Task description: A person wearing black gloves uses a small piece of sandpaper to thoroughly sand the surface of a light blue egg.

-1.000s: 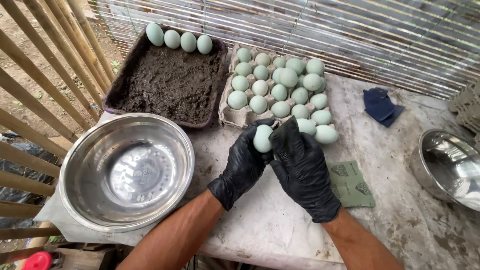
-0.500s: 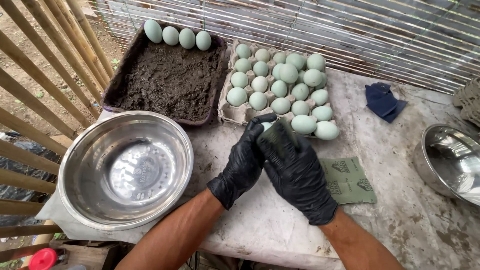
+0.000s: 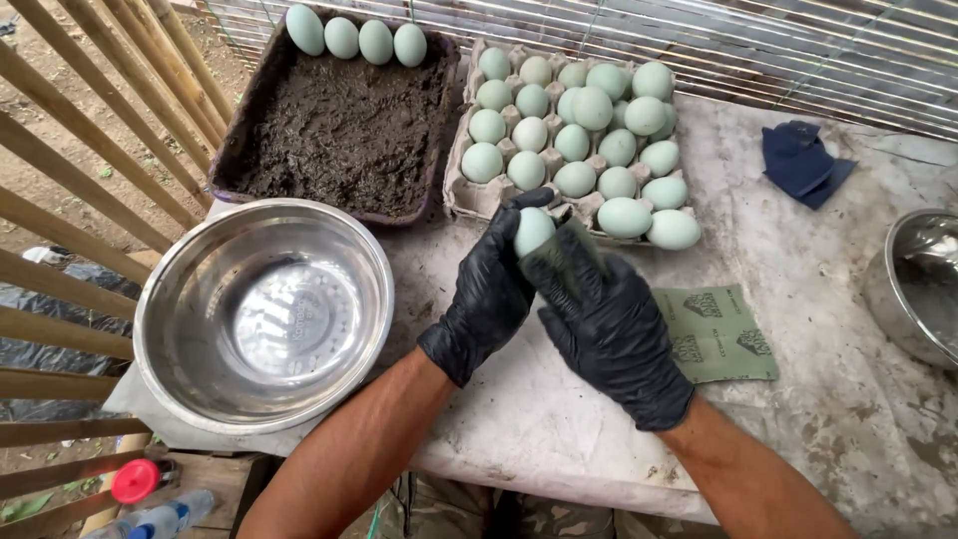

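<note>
An egg (image 3: 533, 230) is held upright in the closed left hand (image 3: 489, 289), while sandpaper (image 3: 564, 262) is pressed against its right side by the right hand (image 3: 614, 334).

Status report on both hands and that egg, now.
Left hand grips pale green egg. Right hand presses sandpaper piece against it. Both gloved, above table, near egg tray. Nothing in the way.

You're wearing glossy black rubbery gloves on your left hand (image 3: 489, 289) and right hand (image 3: 614, 334), pressing a matt, gritty abrasive sheet (image 3: 559, 262) on a smooth pale egg (image 3: 533, 230). The steel bowl (image 3: 200, 399) at the worktop's (image 3: 798, 399) left edge is gleaming; the worktop is looking rough and stained.
</note>
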